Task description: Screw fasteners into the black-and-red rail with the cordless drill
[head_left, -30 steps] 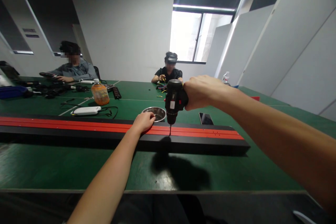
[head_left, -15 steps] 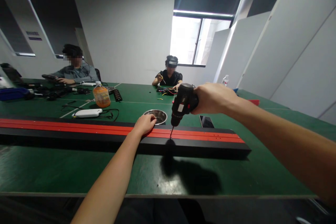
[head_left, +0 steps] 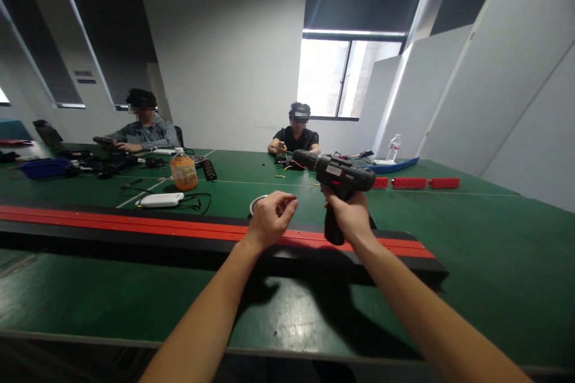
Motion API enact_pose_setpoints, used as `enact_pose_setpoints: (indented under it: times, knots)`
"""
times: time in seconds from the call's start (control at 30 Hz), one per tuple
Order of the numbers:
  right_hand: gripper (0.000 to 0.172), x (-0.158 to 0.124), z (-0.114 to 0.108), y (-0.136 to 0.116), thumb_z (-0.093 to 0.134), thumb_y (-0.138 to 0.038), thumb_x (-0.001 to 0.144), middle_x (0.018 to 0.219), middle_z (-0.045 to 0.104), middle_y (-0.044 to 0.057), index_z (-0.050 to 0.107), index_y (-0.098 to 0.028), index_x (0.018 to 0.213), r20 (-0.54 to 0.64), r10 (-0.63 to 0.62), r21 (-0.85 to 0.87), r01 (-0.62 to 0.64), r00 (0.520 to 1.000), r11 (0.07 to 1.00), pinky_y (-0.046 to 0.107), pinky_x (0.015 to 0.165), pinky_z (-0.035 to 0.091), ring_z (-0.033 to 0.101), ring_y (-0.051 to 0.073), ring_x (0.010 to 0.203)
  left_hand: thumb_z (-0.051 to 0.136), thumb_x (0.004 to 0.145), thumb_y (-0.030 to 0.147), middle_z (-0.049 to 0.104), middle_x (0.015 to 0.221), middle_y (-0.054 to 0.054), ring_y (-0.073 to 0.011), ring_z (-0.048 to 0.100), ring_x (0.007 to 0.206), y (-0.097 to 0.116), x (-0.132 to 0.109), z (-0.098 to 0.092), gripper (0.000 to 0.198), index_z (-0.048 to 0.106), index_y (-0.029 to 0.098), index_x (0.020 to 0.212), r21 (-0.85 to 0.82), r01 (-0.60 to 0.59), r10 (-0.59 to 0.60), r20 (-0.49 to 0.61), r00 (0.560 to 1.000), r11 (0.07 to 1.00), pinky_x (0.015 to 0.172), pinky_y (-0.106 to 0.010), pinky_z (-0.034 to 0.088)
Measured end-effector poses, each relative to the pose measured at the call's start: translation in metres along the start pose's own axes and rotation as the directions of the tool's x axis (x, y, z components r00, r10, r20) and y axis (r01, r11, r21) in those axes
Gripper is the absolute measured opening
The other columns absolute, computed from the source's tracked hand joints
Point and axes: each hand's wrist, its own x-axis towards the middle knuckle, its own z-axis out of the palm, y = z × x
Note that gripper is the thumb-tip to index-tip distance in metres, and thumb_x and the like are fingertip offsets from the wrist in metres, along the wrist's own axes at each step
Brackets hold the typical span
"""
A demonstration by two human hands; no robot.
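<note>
My right hand (head_left: 348,212) is wrapped round the grip of a black cordless drill (head_left: 344,175), held above the bench with its chuck pointing left and away from me. My left hand (head_left: 273,215) is raised over a long black beam with a red top strip (head_left: 197,228); thumb and fingertips are pinched together, and whatever is between them is too small to make out. Behind that hand, a metal bowl (head_left: 253,206) shows only its left rim. The beam lies lengthwise across the green table, beneath both hands.
An orange drink bottle (head_left: 184,169), a white power bank (head_left: 160,200) with a cable and a black strip (head_left: 209,170) stand beyond the beam. Red blocks (head_left: 408,183) and a water bottle (head_left: 394,147) are at right. Two people sit across the table (head_left: 476,233).
The drill has lifted off the beam and swung from pointing down to roughly level. My left hand has come up from beside the bowl, its fingers now pinched.
</note>
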Motion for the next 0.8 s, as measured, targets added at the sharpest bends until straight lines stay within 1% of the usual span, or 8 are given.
enact_pose_setpoints:
  times: [0.1,0.2,0.33,0.5,0.6,0.7,0.73,0.8]
  knots:
    - [0.037,-0.016,0.023,0.007,0.065,-0.056,0.081,0.078,0.071,0.007,0.070,-0.020,0.089,0.027,0.022,0.036,-0.023,0.999,0.999,0.038,0.070,0.053,0.066,0.027,0.073,0.074,0.083,0.040,0.067,0.127,-0.013,-0.0252,0.067,0.102,0.017,-0.002,0.009,0.051,0.066,0.021,0.130,-0.392,0.081,-0.064,0.058,0.996,0.916,0.084,-0.030,0.051]
    - [0.033,-0.032,0.042,0.013,0.056,-0.042,0.085,0.112,0.069,0.009,0.065,-0.023,0.111,0.128,-0.073,0.089,0.062,0.989,0.994,0.045,0.098,0.047,0.062,0.030,0.108,0.081,0.077,0.039,0.068,0.126,-0.013,-0.0297,0.064,0.114,0.022,-0.003,0.010,0.058,0.066,0.019,0.129,-0.613,0.192,-0.093,0.190,0.977,0.766,0.092,-0.033,0.051]
    - [0.071,-0.046,0.057,0.017,0.052,-0.019,0.071,0.136,0.053,0.009,0.045,-0.025,0.141,0.349,-0.246,0.252,0.162,0.904,0.954,0.051,0.116,0.032,0.046,0.030,0.130,0.084,0.073,0.035,0.072,0.115,-0.009,-0.0285,0.064,0.115,0.012,-0.004,0.005,0.050,0.071,0.017,0.117,-0.658,0.276,-0.181,0.210,0.961,0.701,0.097,-0.033,0.050]
    - [0.082,-0.050,0.056,0.002,0.054,-0.011,0.066,0.145,0.047,0.008,0.045,-0.027,0.145,0.548,-0.320,0.274,0.196,0.773,0.941,0.048,0.117,0.032,0.043,0.027,0.135,0.083,0.074,0.035,0.075,0.103,-0.006,-0.0204,0.071,0.094,-0.007,-0.001,0.005,0.040,0.072,0.017,0.109,-0.792,0.239,-0.395,-0.003,0.919,0.562,0.088,-0.031,0.055]
    - [0.062,-0.040,0.043,-0.006,0.055,-0.015,0.071,0.126,0.064,0.009,0.059,-0.024,0.132,0.558,-0.258,0.184,0.185,0.789,0.965,0.047,0.103,0.045,0.059,0.025,0.115,0.082,0.073,0.034,0.075,0.090,-0.006,-0.0179,0.072,0.081,-0.011,0.003,0.006,0.033,0.071,0.014,0.097,-0.865,0.294,-0.478,0.072,0.875,0.408,0.079,-0.030,0.058]
    - [0.029,-0.022,0.020,-0.004,0.062,-0.028,0.074,0.103,0.073,0.009,0.072,-0.020,0.100,0.511,-0.104,0.181,0.012,0.853,0.983,0.049,0.097,0.048,0.066,0.026,0.100,0.079,0.074,0.027,0.074,0.086,-0.004,-0.0131,0.070,0.070,-0.015,0.007,0.003,0.025,0.069,0.014,0.093,-0.887,0.330,-0.529,0.119,0.840,0.324,0.068,-0.024,0.056]
    - [0.030,-0.016,0.011,-0.001,0.063,-0.037,0.075,0.106,0.073,0.010,0.072,-0.020,0.098,0.514,-0.031,0.255,-0.118,0.857,0.960,0.050,0.097,0.048,0.066,0.028,0.103,0.078,0.074,0.025,0.073,0.084,-0.003,-0.0107,0.067,0.064,-0.017,0.007,0.002,0.023,0.068,0.014,0.092,-0.893,0.331,-0.547,0.120,0.829,0.306,0.062,-0.022,0.055]
    - [0.051,-0.007,-0.007,0.003,0.055,-0.059,0.080,0.128,0.068,0.013,0.070,-0.021,0.112,0.620,0.032,0.461,-0.397,0.784,0.794,0.055,0.105,0.043,0.060,0.032,0.122,0.074,0.075,0.022,0.070,0.079,-0.001,-0.0065,0.060,0.053,-0.021,0.007,-0.001,0.019,0.067,0.014,0.090,-0.915,0.328,-0.576,0.139,0.806,0.237,0.055,-0.019,0.051]
